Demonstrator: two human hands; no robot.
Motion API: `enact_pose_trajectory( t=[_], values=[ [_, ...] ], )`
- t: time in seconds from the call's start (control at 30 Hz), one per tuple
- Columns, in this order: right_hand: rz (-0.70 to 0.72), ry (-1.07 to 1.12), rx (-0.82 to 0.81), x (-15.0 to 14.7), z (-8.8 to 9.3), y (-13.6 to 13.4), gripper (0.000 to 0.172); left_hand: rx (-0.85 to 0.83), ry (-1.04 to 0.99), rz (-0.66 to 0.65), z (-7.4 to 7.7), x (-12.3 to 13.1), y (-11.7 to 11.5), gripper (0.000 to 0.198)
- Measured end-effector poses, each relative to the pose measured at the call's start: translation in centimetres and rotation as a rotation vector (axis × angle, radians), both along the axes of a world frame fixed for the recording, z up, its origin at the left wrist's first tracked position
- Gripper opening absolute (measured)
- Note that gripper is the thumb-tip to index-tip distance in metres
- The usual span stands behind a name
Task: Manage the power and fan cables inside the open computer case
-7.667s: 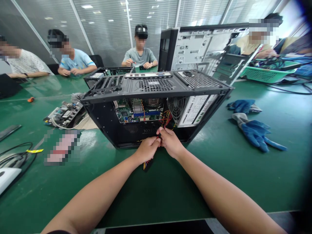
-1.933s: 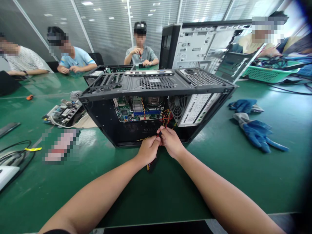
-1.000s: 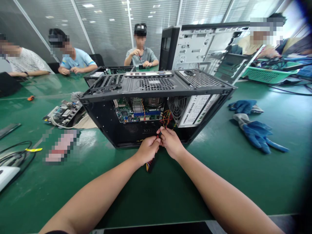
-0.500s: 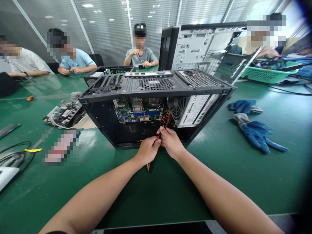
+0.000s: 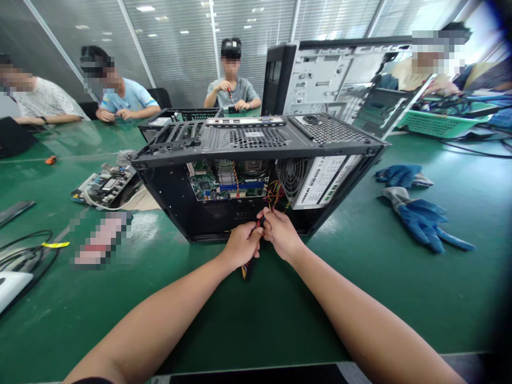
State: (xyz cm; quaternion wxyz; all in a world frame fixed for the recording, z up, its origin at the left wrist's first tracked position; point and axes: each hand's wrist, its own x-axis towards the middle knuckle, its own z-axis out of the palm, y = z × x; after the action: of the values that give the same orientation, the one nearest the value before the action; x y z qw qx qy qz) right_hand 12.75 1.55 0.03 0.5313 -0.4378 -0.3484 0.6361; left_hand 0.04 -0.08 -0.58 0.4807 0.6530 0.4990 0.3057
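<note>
A black computer case (image 5: 224,146) lies in front of me with its open side facing me. Inside it are a motherboard (image 5: 248,188) and a power supply (image 5: 316,181) with a fan and a white label. Coloured power cables (image 5: 274,194) run from the power supply out to my hands. My left hand (image 5: 242,245) is closed around the cable bundle, and its loose end hangs below the fingers. Close beside it, my right hand (image 5: 282,234) pinches the same cables at the case's lower edge. The fingers partly hide the gripped stretch.
Blue work gloves (image 5: 420,213) lie to the right, near a green basket (image 5: 444,124) of cables. A circuit board assembly (image 5: 106,186) sits left of the case. Another case (image 5: 320,80) stands behind. Several people sit around the green table (image 5: 380,298).
Both hands stay at the cables with only slight finger movement. The view has shifted a little; the case and cables keep their places.
</note>
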Motion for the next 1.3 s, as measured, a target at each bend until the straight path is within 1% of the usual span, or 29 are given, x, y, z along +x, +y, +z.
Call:
enact_pose_trajectory(
  t=[0.13,0.3,0.37,0.6,0.77,0.83,1.0,1.1,1.13,1.2,1.3],
  values=[
    [-0.005,-0.012,0.004,0.0,0.0,0.0,0.038,0.047,0.048,0.003,-0.1,0.0,0.0,0.029],
    [-0.025,-0.024,-0.004,0.0,-0.1,0.1,0.040,0.257,0.199,0.033,-0.1,0.2,0.0,0.027],
    [-0.033,-0.035,-0.005,0.0,-0.1,0.2,0.040,0.298,0.239,0.043,-0.1,0.3,-0.1,0.026],
    [-0.055,-0.014,0.017,-0.1,-0.3,0.1,0.041,0.297,0.254,0.057,-0.2,0.5,-0.4,0.027],
    [-0.035,0.035,-0.015,0.3,0.2,-0.1,0.043,0.274,0.101,0.037,-0.3,0.6,-0.5,0.029],
    [0.000,0.076,-0.019,0.5,0.4,-0.1,0.042,0.180,-0.021,0.009,-0.2,0.6,-0.6,0.030],
    [0.070,0.147,-0.010,1.0,0.2,0.4,0.037,-0.273,-0.444,-0.097,0.3,0.6,-0.8,0.030],
    [0.076,0.202,-0.026,1.3,-0.1,0.6,0.032,-0.470,-0.651,-0.164,0.8,0.4,-0.8,0.027],
    [0.080,0.225,-0.030,1.4,-0.1,0.7,0.030,-0.535,-0.705,-0.195,1.0,0.3,-0.8,0.026],
    [0.157,0.263,-0.050,1.7,-0.1,0.7,0.027,-0.675,-0.786,-0.267,1.4,0.1,-0.7,0.025],
    [0.210,0.354,-0.055,2.1,0.0,0.7,0.028,-0.854,-0.882,-0.352,1.8,-0.3,-0.5,0.028]
  ],
)
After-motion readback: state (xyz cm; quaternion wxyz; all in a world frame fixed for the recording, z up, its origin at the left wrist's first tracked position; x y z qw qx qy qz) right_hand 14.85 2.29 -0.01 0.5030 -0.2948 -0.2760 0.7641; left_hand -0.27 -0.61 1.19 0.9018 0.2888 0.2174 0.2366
